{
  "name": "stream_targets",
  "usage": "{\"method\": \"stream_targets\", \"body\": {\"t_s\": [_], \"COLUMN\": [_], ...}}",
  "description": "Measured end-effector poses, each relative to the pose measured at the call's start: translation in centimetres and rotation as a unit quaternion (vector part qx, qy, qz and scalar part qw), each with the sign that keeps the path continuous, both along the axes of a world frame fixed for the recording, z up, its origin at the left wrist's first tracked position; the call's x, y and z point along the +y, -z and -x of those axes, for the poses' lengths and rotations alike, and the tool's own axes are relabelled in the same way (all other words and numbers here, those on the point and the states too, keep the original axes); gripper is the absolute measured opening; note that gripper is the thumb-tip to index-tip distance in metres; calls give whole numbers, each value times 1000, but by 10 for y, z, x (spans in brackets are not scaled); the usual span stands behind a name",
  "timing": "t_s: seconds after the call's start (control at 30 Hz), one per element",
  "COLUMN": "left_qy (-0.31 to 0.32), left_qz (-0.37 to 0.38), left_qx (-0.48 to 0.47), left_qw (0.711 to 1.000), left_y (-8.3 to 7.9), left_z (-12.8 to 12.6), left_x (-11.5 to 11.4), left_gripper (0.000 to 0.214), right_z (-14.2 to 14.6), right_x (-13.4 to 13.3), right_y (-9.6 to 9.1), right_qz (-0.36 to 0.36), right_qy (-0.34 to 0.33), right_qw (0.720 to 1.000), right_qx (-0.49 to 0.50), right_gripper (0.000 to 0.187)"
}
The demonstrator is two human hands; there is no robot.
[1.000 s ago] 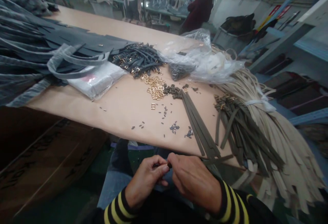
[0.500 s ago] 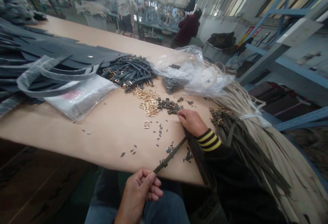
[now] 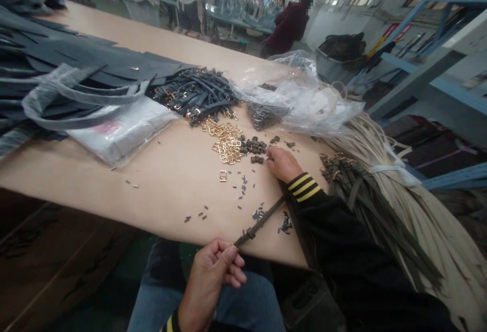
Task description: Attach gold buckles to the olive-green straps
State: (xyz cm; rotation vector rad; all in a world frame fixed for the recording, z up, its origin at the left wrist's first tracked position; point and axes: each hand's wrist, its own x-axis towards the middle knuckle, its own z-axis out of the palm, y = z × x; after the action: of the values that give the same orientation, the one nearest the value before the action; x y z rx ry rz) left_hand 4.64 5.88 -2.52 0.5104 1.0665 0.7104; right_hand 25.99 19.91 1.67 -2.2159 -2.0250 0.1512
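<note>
My left hand (image 3: 214,276) is closed on the near end of an olive strap (image 3: 262,221) that runs up over the table's front edge, with a small loop threaded on it. My right hand (image 3: 280,163) reaches onto the table, fingers pinched at a cluster of small dark loops (image 3: 254,146) beside a pile of gold buckles (image 3: 227,144). What the right fingers hold is too small to make out. A flat stack of olive straps (image 3: 297,205) lies under my right sleeve.
Small dark bits (image 3: 243,185) are scattered on the tan table (image 3: 171,170). Dark straps with buckles (image 3: 198,96), clear plastic bags (image 3: 297,99), a white packet (image 3: 122,132) and grey straps (image 3: 57,68) lie behind. Beige and olive straps (image 3: 384,205) hang off the right. A person (image 3: 289,25) stands far back.
My right hand left the strap in my lap and reached out to the dark loops on the table. The left hand kept the strap, now stretched over the table edge.
</note>
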Motion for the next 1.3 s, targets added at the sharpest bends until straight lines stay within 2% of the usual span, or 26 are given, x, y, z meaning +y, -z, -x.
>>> {"method": "stream_targets", "body": {"t_s": [0.1, 0.17, 0.27, 0.37, 0.43, 0.57, 0.63, 0.97, 1.03, 1.1, 1.2, 1.3], "left_qy": [2, -4, -6, 3, 13, 27, 35, 77, 88, 99, 127, 159], "left_qz": [-9, -13, -22, -42, -66, -105, -113, -157, -162, -164, -168, -178], "left_qx": [-3, -8, -7, 4, 17, 37, 40, 65, 65, 57, 41, 42], "left_qw": [1000, 1000, 1000, 999, 998, 993, 992, 982, 981, 980, 977, 970], "left_y": [-3, -3, -5, -9, -13, -18, -20, -21, -21, -22, -27, -31], "left_z": [1, 2, 3, 3, 3, 1, 1, 3, 4, 5, 8, 11], "left_x": [-2, -4, -7, -10, -12, -17, -19, -26, -26, -26, -24, -21], "left_gripper": [32, 30, 26, 24, 23, 22, 22, 21, 21, 20, 19, 18], "right_z": [4, 12, 31, 52, 63, 73, 74, 74, 72, 70, 68, 68], "right_x": [-26, -55, -105, -144, -159, -171, -173, -186, -186, -187, -187, -188], "right_y": [-13, -20, -21, -13, -7, 1, 1, -9, -7, -5, -2, -2], "right_qz": [-27, -36, 52, 98, 100, 36, 15, 18, 39, 66, 81, 79], "right_qy": [7, -20, -78, -54, -33, -5, -5, -50, -49, -43, -32, -25], "right_qw": [999, 985, 939, 911, 905, 927, 929, 920, 910, 886, 851, 832], "right_qx": [41, 168, 329, 396, 412, 374, 370, 388, 411, 458, 519, 548], "right_gripper": [18, 13, 8, 8, 8, 7, 8, 11, 6, 2, 6, 9]}}
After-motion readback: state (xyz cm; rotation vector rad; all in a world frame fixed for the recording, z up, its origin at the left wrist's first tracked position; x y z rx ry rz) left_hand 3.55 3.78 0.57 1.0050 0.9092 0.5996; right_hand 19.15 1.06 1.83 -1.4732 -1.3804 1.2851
